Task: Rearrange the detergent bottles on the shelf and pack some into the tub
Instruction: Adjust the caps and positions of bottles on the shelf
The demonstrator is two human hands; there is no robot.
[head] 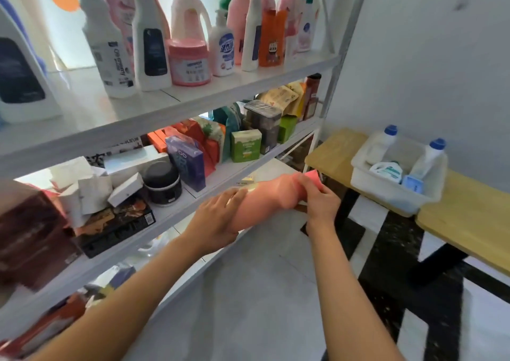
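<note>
A pink detergent bottle (271, 196) lies sideways in the air in front of the middle shelf, its pink cap pointing right. My left hand (218, 217) grips its base end. My right hand (320, 197) holds its neck just below the cap. A white tub (386, 192) sits on a wooden bench at the right; two blue-capped white bottles (430, 156) stand in it beside a smaller white and blue bottle. The top shelf (226, 91) carries several white and pink detergent bottles and a pink jar (189, 62).
The middle shelf holds boxes, a black jar (162, 181) and packets. The wooden bench (469, 222) has black legs on a black-and-white floor. A grey wall stands behind the bench. A metal shelf post (342, 45) rises between shelf and bench.
</note>
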